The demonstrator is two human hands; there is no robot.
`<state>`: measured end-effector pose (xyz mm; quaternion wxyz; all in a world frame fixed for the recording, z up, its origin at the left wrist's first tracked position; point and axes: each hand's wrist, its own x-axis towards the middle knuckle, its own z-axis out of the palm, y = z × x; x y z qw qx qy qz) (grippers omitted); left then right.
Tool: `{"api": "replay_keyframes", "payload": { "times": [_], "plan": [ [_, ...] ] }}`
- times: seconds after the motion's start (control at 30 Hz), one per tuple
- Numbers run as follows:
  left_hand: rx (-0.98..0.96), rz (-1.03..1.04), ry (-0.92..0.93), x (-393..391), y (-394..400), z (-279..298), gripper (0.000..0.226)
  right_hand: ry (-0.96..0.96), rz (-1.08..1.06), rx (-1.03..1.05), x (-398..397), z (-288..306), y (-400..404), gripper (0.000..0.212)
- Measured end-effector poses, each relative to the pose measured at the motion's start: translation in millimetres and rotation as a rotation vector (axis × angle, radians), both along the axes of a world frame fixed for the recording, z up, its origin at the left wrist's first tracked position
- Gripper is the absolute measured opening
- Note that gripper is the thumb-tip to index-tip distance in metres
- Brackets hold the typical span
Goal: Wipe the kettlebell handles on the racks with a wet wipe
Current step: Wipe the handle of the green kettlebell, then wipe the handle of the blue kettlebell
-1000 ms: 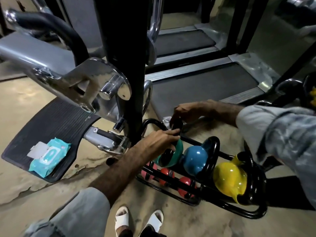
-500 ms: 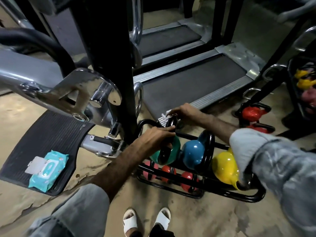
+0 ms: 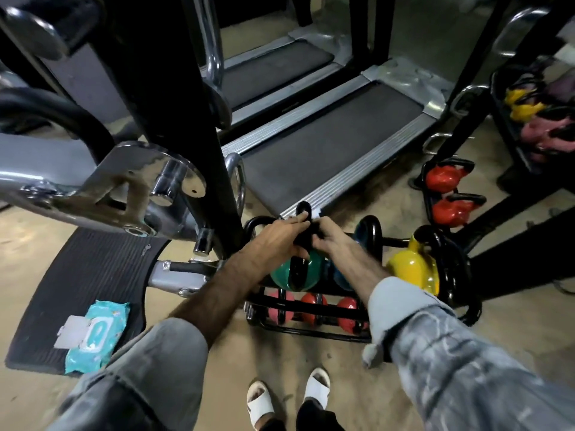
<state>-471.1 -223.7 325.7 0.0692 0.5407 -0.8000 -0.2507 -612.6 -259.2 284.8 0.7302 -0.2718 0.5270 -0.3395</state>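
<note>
A low black rack (image 3: 311, 328) on the floor holds a green kettlebell (image 3: 289, 276), a blue one (image 3: 337, 276) and a yellow one (image 3: 410, 269), with small red and pink ones on the tier below. My left hand (image 3: 278, 239) grips the green kettlebell's black handle (image 3: 303, 213) from the left. My right hand (image 3: 331, 242) wraps the same handle from the right, pinching a white wet wipe (image 3: 315, 213) against it; only a scrap of the wipe shows. My right forearm hides most of the blue kettlebell.
A teal pack of wet wipes (image 3: 96, 334) lies on a black ribbed mat (image 3: 77, 275) at the left. A chrome and black machine frame (image 3: 155, 169) stands close on the left. Two treadmills (image 3: 336, 150) lie behind. Red kettlebells (image 3: 445, 178) and another rack (image 3: 525, 110) stand at the right.
My right hand has come in from the far side of the rack to meet my left hand on the green kettlebell's handle. The view has shifted to the right.
</note>
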Motion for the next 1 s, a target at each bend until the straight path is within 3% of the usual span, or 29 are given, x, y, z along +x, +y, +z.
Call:
{"api": "replay_keyframes", "payload": {
  "times": [0.07, 0.13, 0.23, 0.3, 0.43, 0.5, 0.57, 0.67, 0.73, 0.77, 0.83, 0.9, 1.0],
  "plan": [
    [0.006, -0.006, -0.018, 0.9, -0.6, 1.1, 0.073, 0.199, 0.093, -0.083, 4.5, 2.9, 0.1, 0.030],
    [0.003, -0.005, -0.014, 0.9, -0.6, 1.5, 0.072, 0.236, 0.078, -0.090, 2.6, 2.1, 2.4, 0.024],
    [-0.011, -0.003, 0.007, -0.5, 1.0, 3.4, 0.072, 0.073, -0.221, 0.163, -4.9, -1.1, 4.4, 0.022],
    [-0.011, 0.002, 0.029, -0.9, 1.5, 3.2, 0.072, 0.041, -0.309, 0.227, -3.6, -4.2, 5.4, 0.019],
    [-0.001, 0.019, 0.040, 1.6, -0.2, 0.8, 0.074, -0.004, -0.278, 0.172, 11.1, 12.7, 3.0, 0.024],
    [-0.009, 0.014, 0.029, 2.0, 1.5, 1.6, 0.074, 0.039, -0.281, 0.173, 16.0, 9.7, 4.9, 0.012],
    [-0.020, 0.024, 0.037, 3.6, 4.5, 2.2, 0.070, 0.113, -0.307, 0.094, 12.6, 1.6, 10.0, 0.004],
    [-0.007, 0.105, 0.121, 7.5, 9.7, 1.5, 0.069, 0.244, -0.191, -0.079, -1.5, 14.0, 33.2, 0.020],
    [0.003, 0.127, 0.147, 8.9, 11.7, 1.5, 0.073, 0.329, -0.093, -0.172, -16.1, 17.6, 48.2, 0.009],
    [0.002, 0.125, 0.146, 9.0, 12.6, 2.0, 0.074, 0.328, -0.084, -0.214, -24.9, 21.4, 56.4, 0.013],
    [-0.007, 0.121, 0.135, 9.7, 12.6, 2.3, 0.072, 0.369, -0.142, -0.290, -42.1, 25.8, 67.0, 0.016],
    [-0.024, 0.113, 0.101, 7.0, 12.2, 4.2, 0.068, 0.529, -0.194, -0.422, -65.4, 28.6, 79.8, 0.017],
    [-0.156, 0.135, 0.063, -13.1, 18.6, 8.6, 0.044, 0.743, -0.340, -0.502, -105.2, 30.5, 98.6, 0.021]
  ]
}}
